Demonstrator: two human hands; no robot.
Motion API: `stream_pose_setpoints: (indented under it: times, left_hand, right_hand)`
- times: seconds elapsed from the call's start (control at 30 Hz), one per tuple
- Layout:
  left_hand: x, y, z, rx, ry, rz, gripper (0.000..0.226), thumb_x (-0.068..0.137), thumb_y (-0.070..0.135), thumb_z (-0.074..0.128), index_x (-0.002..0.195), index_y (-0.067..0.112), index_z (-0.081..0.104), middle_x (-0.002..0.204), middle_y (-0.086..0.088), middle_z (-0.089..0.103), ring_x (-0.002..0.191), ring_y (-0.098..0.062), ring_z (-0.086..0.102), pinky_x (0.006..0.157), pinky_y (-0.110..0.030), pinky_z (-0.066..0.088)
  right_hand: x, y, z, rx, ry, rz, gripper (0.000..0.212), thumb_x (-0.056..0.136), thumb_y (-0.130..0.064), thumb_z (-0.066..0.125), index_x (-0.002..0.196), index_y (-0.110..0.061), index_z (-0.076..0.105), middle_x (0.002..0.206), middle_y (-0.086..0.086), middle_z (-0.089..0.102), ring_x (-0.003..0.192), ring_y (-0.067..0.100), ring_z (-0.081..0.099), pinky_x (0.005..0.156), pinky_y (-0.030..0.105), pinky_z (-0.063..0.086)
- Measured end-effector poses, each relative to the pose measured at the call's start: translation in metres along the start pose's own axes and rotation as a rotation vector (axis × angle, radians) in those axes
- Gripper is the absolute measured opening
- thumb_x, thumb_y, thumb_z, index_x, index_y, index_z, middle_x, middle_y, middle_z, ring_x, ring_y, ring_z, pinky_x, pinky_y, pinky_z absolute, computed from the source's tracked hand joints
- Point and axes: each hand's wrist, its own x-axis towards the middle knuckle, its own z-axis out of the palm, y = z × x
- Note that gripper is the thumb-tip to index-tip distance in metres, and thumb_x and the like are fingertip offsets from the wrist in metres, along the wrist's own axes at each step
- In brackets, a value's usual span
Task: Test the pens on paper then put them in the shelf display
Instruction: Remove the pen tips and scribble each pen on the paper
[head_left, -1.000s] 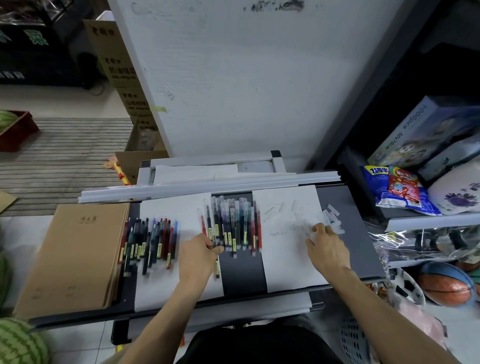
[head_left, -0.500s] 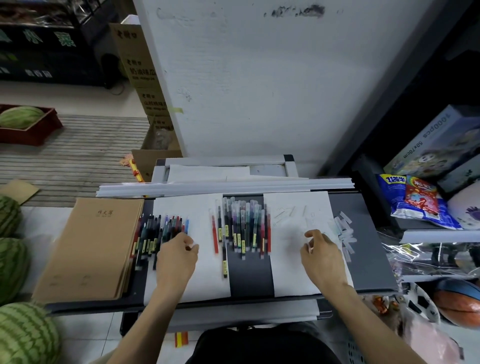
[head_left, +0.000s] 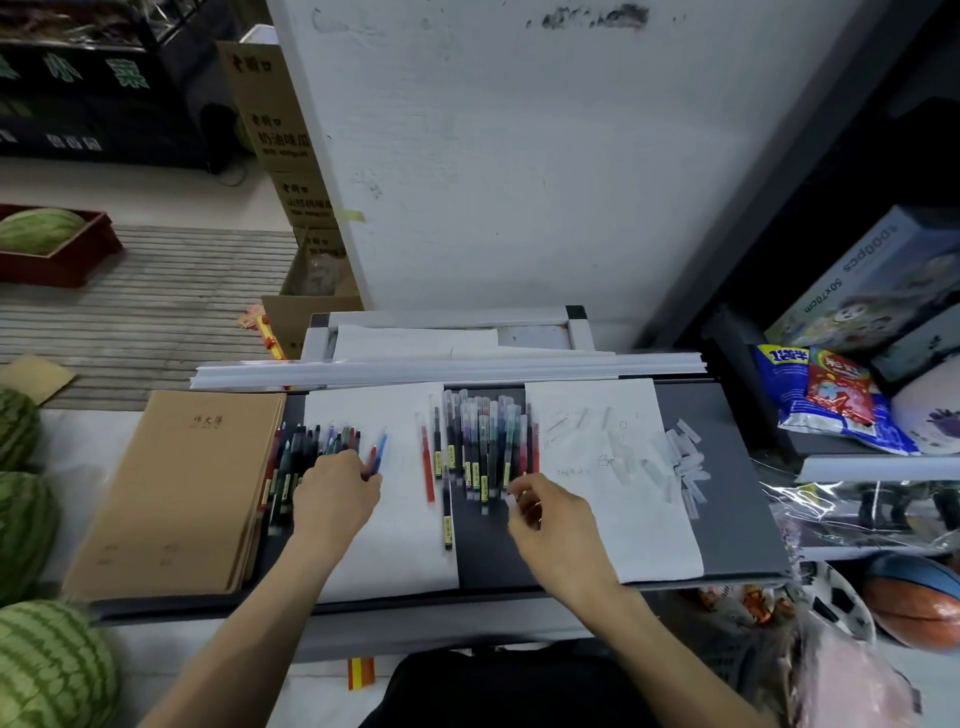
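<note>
Two white paper sheets lie on a dark grey tray. Several pens lie in a left pile on the left sheet. A middle row of pens bridges the gap between the sheets. My left hand is at the left pile's right edge, its fingertips holding a blue pen beside a red one. My right hand has its fingers curled at the middle row's lower right and pinches the end of a pen there, which is blurred. The right sheet carries faint test scribbles.
Clear pen caps are scattered at the right sheet's edge. Brown notebooks lie stacked on the left. White strips run along the back. Watermelons sit on the floor to the left, and snack bags and balls to the right.
My left hand carried a pen from the middle row over to the left pile. My right hand left the scribbled sheet and moved left to the middle row.
</note>
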Motion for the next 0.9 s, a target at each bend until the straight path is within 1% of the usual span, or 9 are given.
stream_pose_setpoints:
  times: [0.1,0.2,0.3,0.43,0.5,0.57,0.67,0.73,0.9]
  left_hand:
    - [-0.001,0.002,-0.002,0.048,-0.002,0.014,0.026,0.091,0.037,0.064,0.072,0.020,0.061,0.064,0.003,0.059,0.055,-0.018,0.059,0.057,-0.036,0.058]
    - [-0.005,0.002,-0.007,0.048,-0.023,0.005,0.027,0.088,0.035,0.061,0.068,0.017,0.056,0.062,0.002,0.059,0.053,-0.019,0.059,0.056,-0.034,0.056]
    - [-0.013,0.001,-0.018,-0.048,-0.024,0.011,0.029,0.089,0.037,0.060,0.069,0.017,0.055,0.061,0.003,0.061,0.054,-0.019,0.061,0.058,-0.034,0.056]
    - [-0.039,0.011,-0.043,-0.463,-0.105,0.115,0.029,0.097,0.026,0.052,0.069,0.019,0.056,0.056,0.002,0.058,0.048,-0.022,0.050,0.052,-0.040,0.046]
    - [-0.060,0.021,-0.062,-0.658,-0.168,0.187,0.026,0.095,0.028,0.046,0.074,0.023,0.060,0.056,0.005,0.053,0.049,-0.014,0.041,0.052,-0.037,0.036]
    - [-0.082,0.033,-0.079,-0.735,-0.207,0.287,0.026,0.093,0.036,0.043,0.077,0.027,0.062,0.060,-0.001,0.049,0.053,-0.014,0.038,0.052,-0.038,0.031]
    - [-0.109,0.050,-0.099,-0.805,-0.224,0.429,0.035,0.096,0.054,0.045,0.083,0.027,0.062,0.063,-0.009,0.046,0.053,-0.016,0.035,0.049,-0.035,0.030]
    - [-0.120,0.057,-0.107,-0.821,-0.208,0.472,0.039,0.098,0.058,0.046,0.086,0.025,0.062,0.061,-0.003,0.043,0.051,-0.010,0.034,0.048,-0.026,0.029]
    - [-0.127,0.066,-0.115,-0.783,-0.180,0.513,0.041,0.102,0.057,0.044,0.086,0.024,0.063,0.055,0.008,0.041,0.046,-0.009,0.033,0.048,-0.017,0.027]
  right_hand:
    - [-0.002,-0.008,-0.004,0.223,-0.027,0.060,0.013,0.099,-0.025,0.067,0.106,-0.037,0.068,0.087,-0.014,0.069,0.075,0.007,0.065,0.063,0.016,0.051]
    - [-0.002,-0.015,-0.013,0.349,-0.066,0.085,0.014,0.099,-0.028,0.069,0.111,-0.034,0.073,0.089,-0.011,0.074,0.085,0.007,0.070,0.076,0.017,0.055]
    - [-0.002,-0.029,-0.025,0.593,-0.117,0.123,0.011,0.098,-0.020,0.072,0.105,-0.024,0.079,0.089,0.001,0.078,0.085,0.014,0.074,0.084,0.024,0.058]
    - [-0.003,-0.044,-0.043,0.945,-0.102,0.204,0.015,0.094,-0.003,0.071,0.107,-0.007,0.077,0.089,0.019,0.074,0.081,0.027,0.065,0.080,0.033,0.054]
    - [-0.003,-0.052,-0.050,1.071,-0.078,0.231,0.024,0.093,0.000,0.069,0.115,-0.007,0.075,0.087,0.023,0.071,0.081,0.031,0.058,0.081,0.036,0.049]
    - [-0.005,-0.060,-0.056,1.129,-0.069,0.224,0.034,0.091,0.001,0.069,0.122,-0.013,0.075,0.087,0.025,0.069,0.079,0.030,0.054,0.082,0.038,0.044]
    - [-0.007,-0.069,-0.059,1.165,-0.022,0.204,0.028,0.093,0.000,0.069,0.117,-0.011,0.078,0.090,0.023,0.072,0.087,0.032,0.061,0.089,0.042,0.043]
    - [-0.009,-0.074,-0.060,1.182,-0.008,0.177,0.025,0.090,-0.004,0.073,0.114,-0.007,0.077,0.094,0.024,0.074,0.093,0.034,0.066,0.090,0.040,0.048]
    - [-0.012,-0.082,-0.062,1.235,-0.020,0.102,0.033,0.080,-0.013,0.079,0.112,-0.004,0.076,0.100,0.028,0.075,0.090,0.027,0.074,0.080,0.027,0.059]
